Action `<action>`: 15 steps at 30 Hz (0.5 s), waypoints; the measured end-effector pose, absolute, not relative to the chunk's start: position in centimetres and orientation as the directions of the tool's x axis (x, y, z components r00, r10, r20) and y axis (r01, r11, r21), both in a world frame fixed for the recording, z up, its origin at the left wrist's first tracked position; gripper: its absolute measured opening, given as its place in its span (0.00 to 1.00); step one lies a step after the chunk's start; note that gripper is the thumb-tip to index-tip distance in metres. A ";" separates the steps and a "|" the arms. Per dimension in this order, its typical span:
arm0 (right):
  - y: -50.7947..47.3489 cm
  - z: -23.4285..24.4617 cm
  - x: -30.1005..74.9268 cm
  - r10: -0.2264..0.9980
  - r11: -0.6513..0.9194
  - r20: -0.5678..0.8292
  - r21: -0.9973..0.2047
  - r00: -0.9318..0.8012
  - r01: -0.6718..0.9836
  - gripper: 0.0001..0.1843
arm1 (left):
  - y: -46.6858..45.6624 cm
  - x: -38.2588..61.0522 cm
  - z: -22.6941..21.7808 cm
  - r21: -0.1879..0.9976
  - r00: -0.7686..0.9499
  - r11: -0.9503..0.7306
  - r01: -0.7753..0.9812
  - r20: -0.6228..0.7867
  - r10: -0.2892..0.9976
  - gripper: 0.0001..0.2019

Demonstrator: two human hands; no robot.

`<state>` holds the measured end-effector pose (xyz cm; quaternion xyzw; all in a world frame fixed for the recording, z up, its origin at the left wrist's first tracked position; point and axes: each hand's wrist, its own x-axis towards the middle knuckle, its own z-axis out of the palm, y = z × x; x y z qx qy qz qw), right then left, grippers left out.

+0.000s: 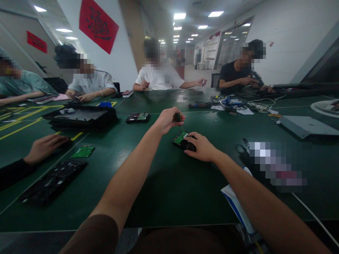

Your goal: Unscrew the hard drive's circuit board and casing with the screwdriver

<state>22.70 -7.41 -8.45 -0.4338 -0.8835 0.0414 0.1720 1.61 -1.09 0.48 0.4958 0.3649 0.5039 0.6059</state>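
Near the middle of the table lies a hard drive (180,138), its green circuit board facing up. My right hand (202,146) rests on the drive's right side, fingers curled over its top and edge. Above it, my left hand (169,120) grips a screwdriver (178,116) by its dark handle. The thin shaft points down at the circuit board; whether the tip sits in a screw is too small to tell. Another hard drive (137,117) with a green board lies farther back, left of my left hand.
At left are a co-worker's hand (49,147), a loose green circuit board (82,151), a black plastic frame (54,181) and a black tray (81,116). On the right stand a grey metal box (308,126) and a cable pile (233,103). Several people sit across the table.
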 end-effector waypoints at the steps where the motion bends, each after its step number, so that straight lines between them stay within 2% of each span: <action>1: -7.4 -8.4 22.7 0.782 0.618 0.265 -0.225 -0.563 0.753 0.36 | -0.9 1.5 0.4 0.970 0.206 -0.010 -0.245 0.062 0.977 0.06; 4: -7.4 -8.3 22.7 0.787 0.613 0.255 -0.233 -0.561 0.755 0.36 | -0.4 1.0 0.3 0.982 0.141 -0.063 -0.180 0.089 0.986 0.08; 7: -7.4 -8.3 22.7 0.787 0.614 0.255 -0.233 -0.562 0.754 0.36 | -0.2 0.7 0.2 0.985 0.158 -0.059 -0.163 0.085 0.984 0.09; 15: -7.3 -8.6 22.7 0.779 0.622 0.271 -0.218 -0.565 0.752 0.37 | -0.1 0.8 -0.2 0.911 0.234 0.123 -0.394 -0.031 0.972 0.07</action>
